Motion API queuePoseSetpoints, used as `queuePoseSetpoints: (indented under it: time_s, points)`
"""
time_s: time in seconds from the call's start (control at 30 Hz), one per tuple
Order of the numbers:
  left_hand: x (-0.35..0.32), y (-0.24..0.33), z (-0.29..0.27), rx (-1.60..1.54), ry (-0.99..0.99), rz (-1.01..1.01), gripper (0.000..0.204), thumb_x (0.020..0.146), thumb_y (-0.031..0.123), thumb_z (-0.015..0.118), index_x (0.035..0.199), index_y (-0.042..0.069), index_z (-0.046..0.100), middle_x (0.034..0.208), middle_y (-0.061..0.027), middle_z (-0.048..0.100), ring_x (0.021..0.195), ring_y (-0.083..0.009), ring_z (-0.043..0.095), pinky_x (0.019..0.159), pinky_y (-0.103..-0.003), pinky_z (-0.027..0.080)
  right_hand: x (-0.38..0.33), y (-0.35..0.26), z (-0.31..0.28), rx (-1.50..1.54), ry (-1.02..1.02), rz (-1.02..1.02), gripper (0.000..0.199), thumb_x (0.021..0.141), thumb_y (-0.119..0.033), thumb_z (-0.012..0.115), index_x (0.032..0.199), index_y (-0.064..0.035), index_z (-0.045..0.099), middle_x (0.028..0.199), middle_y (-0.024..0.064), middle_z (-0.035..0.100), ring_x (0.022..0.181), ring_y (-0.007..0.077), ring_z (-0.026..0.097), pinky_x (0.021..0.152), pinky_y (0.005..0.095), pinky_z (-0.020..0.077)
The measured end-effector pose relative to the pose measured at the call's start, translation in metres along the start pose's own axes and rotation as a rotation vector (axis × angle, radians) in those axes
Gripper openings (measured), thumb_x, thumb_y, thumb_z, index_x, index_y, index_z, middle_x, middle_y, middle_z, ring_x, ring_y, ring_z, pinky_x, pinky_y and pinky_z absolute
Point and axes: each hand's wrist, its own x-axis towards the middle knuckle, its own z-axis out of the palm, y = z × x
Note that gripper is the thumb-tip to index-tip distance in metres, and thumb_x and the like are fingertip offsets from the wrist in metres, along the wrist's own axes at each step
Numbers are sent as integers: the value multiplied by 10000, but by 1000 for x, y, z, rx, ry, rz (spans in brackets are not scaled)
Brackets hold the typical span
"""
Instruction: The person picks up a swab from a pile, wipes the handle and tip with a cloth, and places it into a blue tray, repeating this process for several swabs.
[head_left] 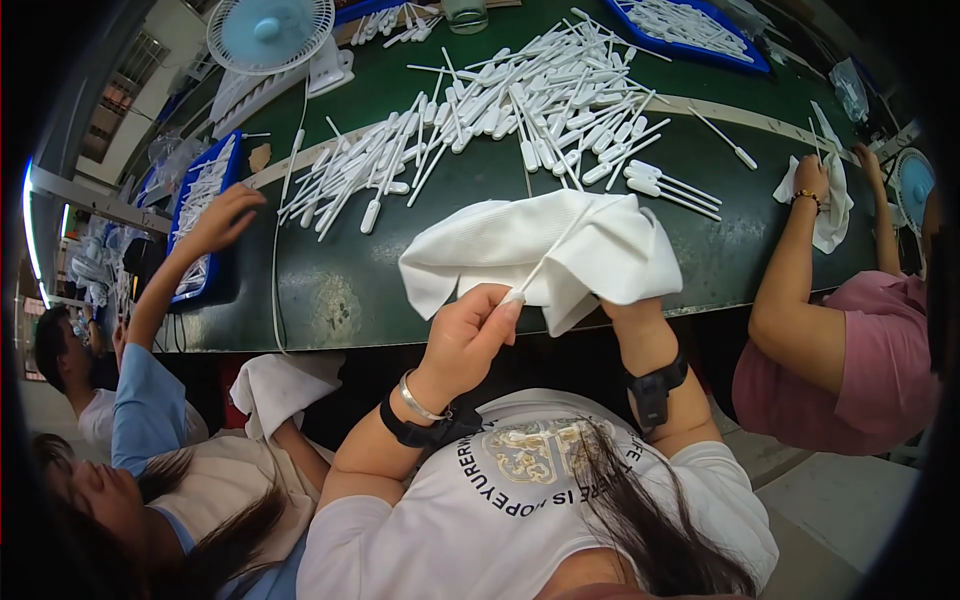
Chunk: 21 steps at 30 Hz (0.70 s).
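My left hand [468,335] is closed in a pinch on the bulb end of a white plastic dropper pipette [548,260]. The pipette's thin stem slants up and to the right against a white cloth [500,235]. Draped in folds, the cloth covers most of my right hand [636,312] and hangs above the table's near edge. That hand's fingers are hidden beneath it, though it holds the cloth up. Beyond the cloth, a large loose pile of similar pipettes [500,105] lies on the dark green table [420,262].
Blue trays of pipettes stand at left [233,165] and far right [700,62]. A fan [268,32] is at the back left, with a cord [277,250] crossing the table. Co-workers sit on both sides; one hand [225,220] reaches in from the left, and another holds a cloth [832,215].
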Motion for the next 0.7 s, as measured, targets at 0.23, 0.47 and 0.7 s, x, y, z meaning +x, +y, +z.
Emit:
queuePoseSetpoints:
  time_s: [0.23, 0.47, 0.7]
  points:
    - [0, -4, -5, -179, 7, -98, 185, 866, 159, 444, 905, 6, 540, 593, 4, 508, 457, -23, 379, 419, -144, 294, -5, -11, -13, 1008, 140, 488, 303, 815, -166, 512, 1076, -18, 466, 1049, 112, 516, 935, 205, 532, 793, 320, 459]
    - [3, -8, 1, -106, -6, -31, 175, 857, 127, 449, 937, -4, 533, 648, -32, 554, 506, -68, 467, 474, -172, 370, -17, -16, 13, 448, -204, 421, 306, 803, -163, 523, 1074, -31, 475, 1036, 99, 527, 936, 197, 532, 796, 306, 446]
    - [4, -2, 18, 374, 149, 391, 209, 759, 69, 547, 956, 0, 528, 749, -125, 604, 633, -227, 590, 571, -269, 453, -5, -21, 32, 34, -126, 64, 366, 736, -130, 613, 1065, -32, 489, 1016, 87, 540, 894, 171, 546, 765, 279, 456]
